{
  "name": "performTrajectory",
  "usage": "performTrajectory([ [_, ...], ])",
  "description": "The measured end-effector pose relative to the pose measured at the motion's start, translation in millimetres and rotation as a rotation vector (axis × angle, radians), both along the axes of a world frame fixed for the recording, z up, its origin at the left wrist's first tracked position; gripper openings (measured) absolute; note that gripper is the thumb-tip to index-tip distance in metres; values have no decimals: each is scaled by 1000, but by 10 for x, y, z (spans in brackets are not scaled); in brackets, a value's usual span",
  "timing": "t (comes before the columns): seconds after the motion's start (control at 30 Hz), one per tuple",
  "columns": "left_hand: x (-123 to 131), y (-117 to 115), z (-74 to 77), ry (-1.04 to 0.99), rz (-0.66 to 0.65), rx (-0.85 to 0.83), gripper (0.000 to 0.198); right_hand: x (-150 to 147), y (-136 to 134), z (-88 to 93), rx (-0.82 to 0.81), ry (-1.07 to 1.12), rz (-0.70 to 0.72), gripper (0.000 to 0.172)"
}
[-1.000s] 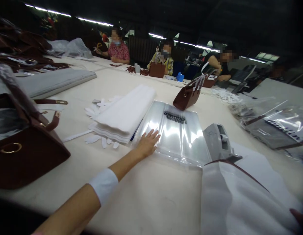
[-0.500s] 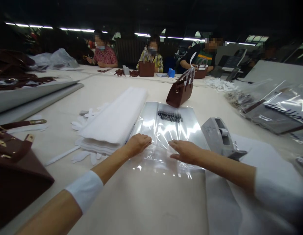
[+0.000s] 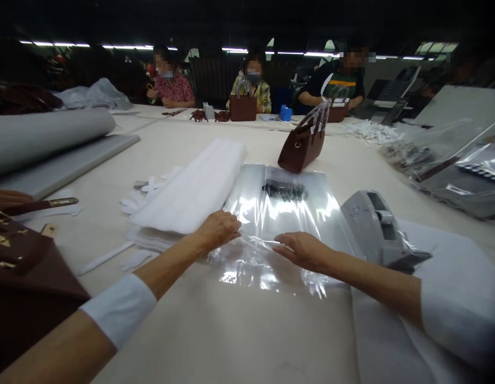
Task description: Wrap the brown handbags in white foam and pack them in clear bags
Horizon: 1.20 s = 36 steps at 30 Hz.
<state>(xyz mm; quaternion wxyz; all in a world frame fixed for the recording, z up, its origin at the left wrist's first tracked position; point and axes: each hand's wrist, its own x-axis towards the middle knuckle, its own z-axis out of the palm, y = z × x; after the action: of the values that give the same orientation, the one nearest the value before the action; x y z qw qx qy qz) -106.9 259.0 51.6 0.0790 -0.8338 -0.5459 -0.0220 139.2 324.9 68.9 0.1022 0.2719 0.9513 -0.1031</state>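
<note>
A stack of clear plastic bags (image 3: 287,213) with black lettering lies flat before me. My left hand (image 3: 221,229) is closed at the left edge of the top bag, its fingers pinching the film. Across from it, my right hand (image 3: 297,247) has thumb and fingers pressed together on the same film, which is pulled into a fold between both hands. White padded sheets (image 3: 191,186) are stacked left of the bags. A brown handbag (image 3: 302,144) stands tilted just behind them, and a grey tape dispenser (image 3: 379,229) sits to their right.
Another brown handbag (image 3: 27,266) is at the left edge, near a person's hand (image 3: 9,198). Grey rolls (image 3: 51,133) lie behind it. Plastic-wrapped goods (image 3: 463,170) are at the right. Three people sit across the table (image 3: 171,133), with brown bags before two of them.
Both hands have closed on the top bag, and its film has risen into a fold. At the left, a grey roll now covers the brown pieces and a person's hand has appeared.
</note>
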Motion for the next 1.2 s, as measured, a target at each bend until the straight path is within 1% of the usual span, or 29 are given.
performTrajectory([
  [0.1, 47, 23, 58, 2, 28, -22, 30, -116, -20, -32, -39, 59, 13, 36],
  [0.2, 40, 56, 113, -1, 21, -59, 41, -139, -25, -68, -60, 87, 5, 41],
  [0.27, 10, 89, 170, -4, -22, -87, 41, -113, -9, -81, -69, 89, -21, 34],
  [0.33, -8, 124, 256, -2, -80, -113, 35, -70, 31, -76, -90, 92, -50, 29],
  [0.4, 19, 160, 388, 15, -131, -124, 23, -17, 88, -52, -115, 100, -72, 27],
  [0.47, 112, 199, 574, 47, -164, -107, 15, 39, 141, -22, -124, 104, -96, 26],
  [0.53, 243, 247, 792, 94, -230, -29, 18, 87, 173, -3, -104, 107, -135, 27],
  [0.6, 333, 303, 981, 144, -314, 90, 22, 116, 177, -12, -68, 110, -181, 28],
  [0.63, 339, 329, 1043, 145, -312, 127, 22, 122, 171, -27, -54, 111, -202, 28],
  [0.67, 313, 351, 1075, 126, -270, 138, 19, 121, 162, -48, -45, 110, -220, 28],
  [0.73, 187, 369, 1051, 39, -102, 92, 11, 103, 140, -93, -44, 103, -250, 27],
  [0.77, 108, 361, 1008, -11, -24, 61, 10, 90, 132, -109, -52, 97, -263, 27],
  [0.8, 37, 340, 958, -56, 21, 43, 10, 76, 125, -114, -67, 90, -273, 27],
  [0.87, -40, 258, 874, -130, 31, 43, 9, 64, 117, -87, -122, 70, -274, 25],
  [0.93, -17, 117, 841, -217, 13, 42, 9, 83, 108, -19, -215, 44, -240, 18],
  [1.03, 65, -188, 828, -405, -69, -6, 13, 146, 78, 72, -322, 22, -170, 16],
  [1.1, 37, -421, 762, -476, -112, -70, 15, 163, 52, 66, -318, 39, -160, 17],
  [1.13, -8, -533, 706, -476, -99, -107, 16, 154, 41, 42, -304, 53, -166, 15],
  [1.2, -113, -721, 582, -422, -2, -174, 17, 103, 29, -28, -281, 72, -187, 9],
])
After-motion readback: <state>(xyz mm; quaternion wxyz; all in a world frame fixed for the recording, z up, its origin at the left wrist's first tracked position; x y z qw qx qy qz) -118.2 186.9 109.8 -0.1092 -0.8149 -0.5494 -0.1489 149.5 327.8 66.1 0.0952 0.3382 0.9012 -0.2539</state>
